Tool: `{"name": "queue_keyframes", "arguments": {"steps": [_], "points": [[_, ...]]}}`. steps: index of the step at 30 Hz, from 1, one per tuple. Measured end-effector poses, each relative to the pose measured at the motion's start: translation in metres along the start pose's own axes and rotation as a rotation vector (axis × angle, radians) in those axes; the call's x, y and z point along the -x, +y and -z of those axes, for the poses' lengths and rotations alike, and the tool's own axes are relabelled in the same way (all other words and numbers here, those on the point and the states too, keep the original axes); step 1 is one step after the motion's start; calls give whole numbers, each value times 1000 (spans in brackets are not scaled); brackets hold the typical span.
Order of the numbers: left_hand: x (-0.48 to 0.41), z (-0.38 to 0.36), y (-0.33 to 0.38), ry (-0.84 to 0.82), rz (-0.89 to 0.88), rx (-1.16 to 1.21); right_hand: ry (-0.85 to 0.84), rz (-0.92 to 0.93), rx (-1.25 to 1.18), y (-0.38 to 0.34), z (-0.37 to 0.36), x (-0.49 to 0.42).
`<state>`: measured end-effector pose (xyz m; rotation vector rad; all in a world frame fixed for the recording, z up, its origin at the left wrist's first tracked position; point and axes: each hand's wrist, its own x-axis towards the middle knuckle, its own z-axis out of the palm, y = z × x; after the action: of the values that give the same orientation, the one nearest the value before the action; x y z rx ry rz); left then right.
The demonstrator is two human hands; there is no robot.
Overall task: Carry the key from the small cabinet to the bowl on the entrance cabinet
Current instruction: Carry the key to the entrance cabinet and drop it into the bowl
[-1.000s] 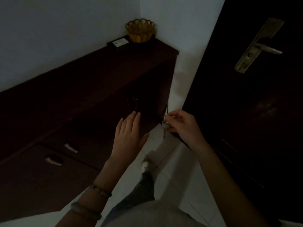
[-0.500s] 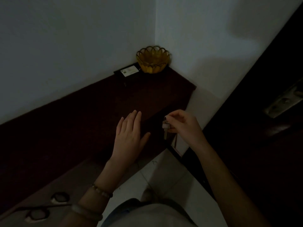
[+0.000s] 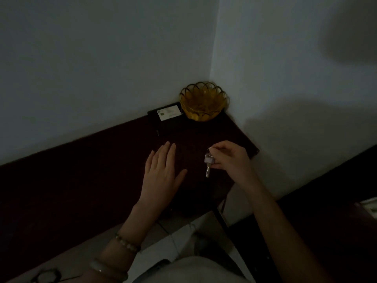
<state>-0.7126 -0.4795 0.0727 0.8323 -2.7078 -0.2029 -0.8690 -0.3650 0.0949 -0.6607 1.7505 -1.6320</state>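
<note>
Over the dim cabinet top point(image 3: 114, 160), right hand point(image 3: 230, 158) pinches the key point(image 3: 208, 166); left hand point(image 3: 163, 176) spread flat, bowl point(image 3: 204, 105) beyond.

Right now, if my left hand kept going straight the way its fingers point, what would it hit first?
Probably the flat black box with a white label lying just left of the scalloped amber glass bowl. The left hand points up along the dark wooden cabinet top, whose surface between looks bare, though the dim light hides detail.

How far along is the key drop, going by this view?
Pickup looks done: the right hand pinches the ring with the key dangling over the dark cabinet top. The left hand is open and holds nothing. Left: reach the yellow bowl in the corner and release.
</note>
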Motion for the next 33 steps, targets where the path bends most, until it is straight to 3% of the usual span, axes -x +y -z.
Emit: {"name": "queue_keyframes", "arguments": {"steps": [12,18,33], "points": [[-77,-17,1,41,170,-66,-123,90,-3,-32,26,-126],[-96,-18,-6,72,217,-73,-101,104,46,-40,26,-189],[-101,-19,-25,92,327,-96,-203,20,689,-13,16,-279]]}}
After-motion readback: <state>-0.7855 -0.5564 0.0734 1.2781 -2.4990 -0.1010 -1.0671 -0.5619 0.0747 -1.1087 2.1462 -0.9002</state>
